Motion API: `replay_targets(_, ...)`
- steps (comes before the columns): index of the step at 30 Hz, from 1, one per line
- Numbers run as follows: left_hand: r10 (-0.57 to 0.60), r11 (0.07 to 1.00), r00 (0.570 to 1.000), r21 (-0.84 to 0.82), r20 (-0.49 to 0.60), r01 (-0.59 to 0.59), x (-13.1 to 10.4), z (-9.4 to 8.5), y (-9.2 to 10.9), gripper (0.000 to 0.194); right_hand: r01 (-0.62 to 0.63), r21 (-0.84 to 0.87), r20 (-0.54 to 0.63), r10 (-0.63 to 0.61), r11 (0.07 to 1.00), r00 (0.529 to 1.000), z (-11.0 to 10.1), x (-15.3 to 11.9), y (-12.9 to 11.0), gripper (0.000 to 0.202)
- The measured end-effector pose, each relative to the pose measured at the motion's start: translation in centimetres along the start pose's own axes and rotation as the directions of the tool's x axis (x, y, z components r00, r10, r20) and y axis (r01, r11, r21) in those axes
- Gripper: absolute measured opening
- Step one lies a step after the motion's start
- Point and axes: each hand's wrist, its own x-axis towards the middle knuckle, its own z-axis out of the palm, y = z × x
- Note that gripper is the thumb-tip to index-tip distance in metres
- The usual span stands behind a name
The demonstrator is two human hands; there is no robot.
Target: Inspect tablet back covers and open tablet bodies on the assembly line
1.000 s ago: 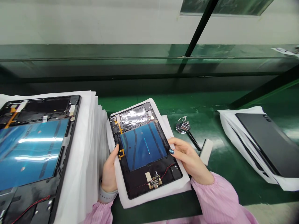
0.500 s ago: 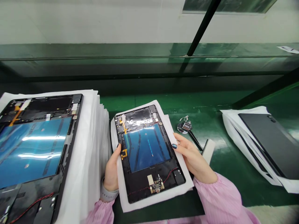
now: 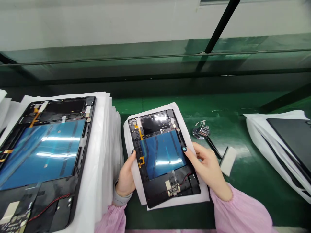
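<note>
Between my hands is an opened tablet (image 3: 161, 155), its blue-covered battery, orange flex cable and small circuit board exposed. White sheets (image 3: 189, 142) lie under it. My left hand (image 3: 126, 176) grips the left edge, thumb on the frame, other fingers hidden beneath. On the right edge my right hand (image 3: 206, 165) is closed, its thumb over the frame and its fingers at the side and underneath. Right of it, a tally counter (image 3: 202, 131) with a metal ring and black strap rests on the green mat, beside a white block with a dark edge (image 3: 228, 160).
A tall stack of white sheets (image 3: 107, 136) stands at my left, with another opened tablet (image 3: 46, 152) on top. At the right lies a pile of dark tablet covers (image 3: 291, 139) between white sheets. A black post (image 3: 221, 27) rises behind the green bench (image 3: 155, 105).
The view has shifted left, so things appear further right. The held tablet has tilted, and the light reflection has moved across its battery. Both hands keep hold of it.
</note>
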Motion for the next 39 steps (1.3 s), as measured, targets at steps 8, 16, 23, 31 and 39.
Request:
replay_targets(8,-0.023,1.000,0.985,-0.006,-0.173,0.023,0.12,-0.07,-0.37,0.041,0.106,-0.184,-0.083,-0.123,0.977,0.989,0.16,0.02,0.09,0.026)
replay_targets(16,0.170,0.985,0.943,0.082,-0.287,-0.152,0.45,-0.31,-0.79,0.043,0.083,-0.173,-0.142,-0.108,0.981,0.984,0.15,0.27,0.77,0.025)
replay_targets(23,0.339,0.895,0.929,0.354,-0.147,-0.270,0.38,-0.76,-0.86,0.040,0.059,-0.122,-0.154,-0.078,0.991,0.985,0.15,0.17,0.51,0.025)
replay_targets(31,0.491,0.644,0.865,0.710,-0.102,-0.283,0.66,-0.30,-0.49,0.040,0.104,-0.149,-0.167,-0.128,0.983,0.978,0.17,0.13,0.13,0.026)
replay_targets(39,0.522,0.595,0.850,0.742,-0.065,-0.309,0.74,-0.31,-0.54,0.040,0.088,-0.135,-0.183,-0.112,0.987,0.977,0.32,-0.14,-0.03,0.024)
